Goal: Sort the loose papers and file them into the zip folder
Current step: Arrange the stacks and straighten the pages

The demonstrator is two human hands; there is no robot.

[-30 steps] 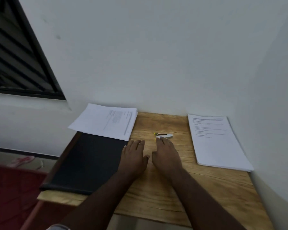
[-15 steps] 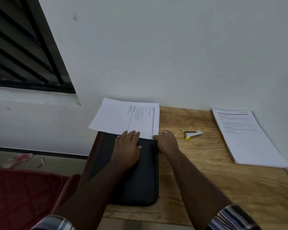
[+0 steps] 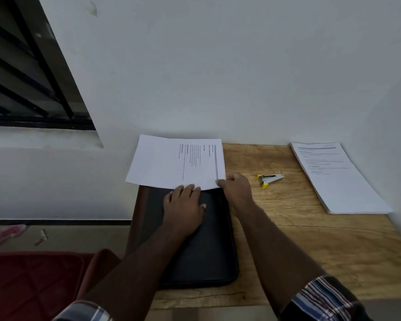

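A black zip folder lies closed on the left part of the wooden table. A stack of printed papers rests across its far end, hanging past the table's left edge. My left hand lies flat on the folder, its fingertips touching the near edge of those papers. My right hand pinches the stack's near right corner, thumb on top. A second stack of printed papers lies at the table's right side, against the wall.
A small staple remover with yellow tips sits between the two stacks. White walls close the table at the back and right. A dark barred window is up left. A red mat covers the floor to the left.
Both hands moved left from the bare wood onto the folder. My left hand now rests flat on it and my right hand has taken hold of the paper stack's corner. The view has swung left.
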